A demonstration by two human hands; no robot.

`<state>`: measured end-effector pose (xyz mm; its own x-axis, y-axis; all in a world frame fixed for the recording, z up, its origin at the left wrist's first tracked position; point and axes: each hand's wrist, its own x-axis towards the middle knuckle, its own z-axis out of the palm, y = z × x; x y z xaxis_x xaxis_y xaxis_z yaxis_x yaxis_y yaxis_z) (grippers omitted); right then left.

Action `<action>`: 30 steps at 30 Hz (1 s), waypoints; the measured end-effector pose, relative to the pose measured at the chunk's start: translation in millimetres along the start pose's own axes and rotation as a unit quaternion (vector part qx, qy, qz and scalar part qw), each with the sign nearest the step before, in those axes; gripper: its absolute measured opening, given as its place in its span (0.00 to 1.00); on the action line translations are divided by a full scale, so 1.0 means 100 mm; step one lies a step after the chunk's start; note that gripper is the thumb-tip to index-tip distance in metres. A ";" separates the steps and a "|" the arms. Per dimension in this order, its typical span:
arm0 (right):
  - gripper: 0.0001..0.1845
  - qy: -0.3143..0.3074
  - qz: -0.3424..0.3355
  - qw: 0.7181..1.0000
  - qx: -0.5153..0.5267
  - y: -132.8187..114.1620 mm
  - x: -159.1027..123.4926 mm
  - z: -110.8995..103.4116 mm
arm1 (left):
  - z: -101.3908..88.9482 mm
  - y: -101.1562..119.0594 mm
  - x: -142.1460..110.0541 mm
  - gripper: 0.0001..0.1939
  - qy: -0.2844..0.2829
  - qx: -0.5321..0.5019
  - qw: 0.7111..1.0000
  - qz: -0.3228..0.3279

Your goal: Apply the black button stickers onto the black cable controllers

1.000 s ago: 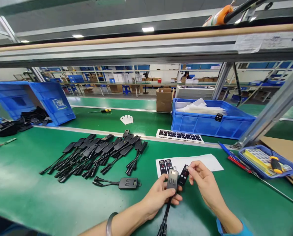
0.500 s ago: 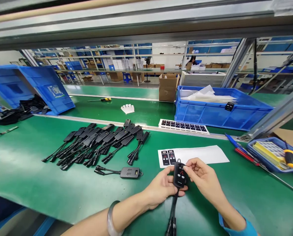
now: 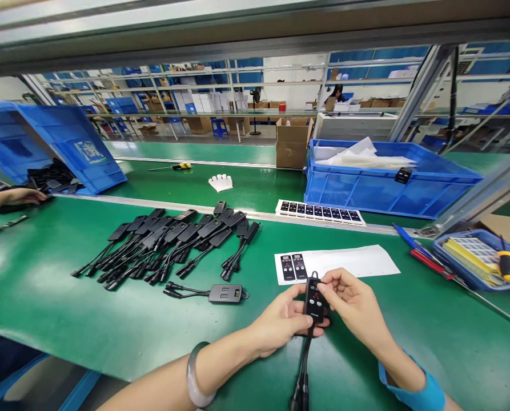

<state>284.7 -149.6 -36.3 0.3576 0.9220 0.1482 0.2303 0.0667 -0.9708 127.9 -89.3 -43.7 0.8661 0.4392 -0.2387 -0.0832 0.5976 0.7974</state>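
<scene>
The controller (image 3: 314, 311) lay just right of the lower centre of the frame, held in the left hand (image 3: 285, 319), its thumb on the lower front and its fingers wrapped behind. A black label (image 3: 316, 302) covered its face, and its cables (image 3: 302, 371) hung toward the bottom edge. The right hand (image 3: 351, 302) was narrow, thumb and forefinger pinching the label's upper right corner.

Just behind, a white sheet (image 3: 353, 261) carried two more labels (image 3: 293, 267) at its left end. Left of the hands, a second controller (image 3: 225, 293) lay alone on the green tabletop (image 3: 130, 331), near a heap of others (image 3: 173, 234) left of centre. A label strip (image 3: 321, 213) lay before the blue crate (image 3: 387, 191) at right; a tool tray (image 3: 443, 251) sat at the right edge. At far left, another person's hand (image 3: 25, 196) touched some black parts, beside a tipped crate (image 3: 83, 154).
</scene>
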 end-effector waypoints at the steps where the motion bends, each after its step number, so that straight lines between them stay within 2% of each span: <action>1: 0.13 0.004 0.002 1.000 0.000 0.00 0.00 0.00 | 0.00 0.00 0.00 0.29 -0.001 0.002 1.000 0.001; 19: 0.14 0.026 0.024 0.999 -0.001 -0.02 0.00 0.03 | 0.01 0.01 -0.01 0.26 -0.018 0.033 0.999 0.025; 23: 0.14 0.021 0.034 0.999 0.004 0.00 0.00 0.04 | 0.00 -0.01 -0.01 0.27 -0.010 0.044 0.999 0.010; 30: 0.20 0.016 0.064 0.997 0.041 -0.04 0.02 0.03 | 0.00 -0.02 0.00 0.26 -0.018 0.030 0.999 0.016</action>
<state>281.3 -147.0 -33.2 0.4088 0.9122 0.0275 0.1074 -0.0182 -0.9940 127.9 -90.3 -44.9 0.8810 0.4320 -0.1927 -0.0827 0.5418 0.8364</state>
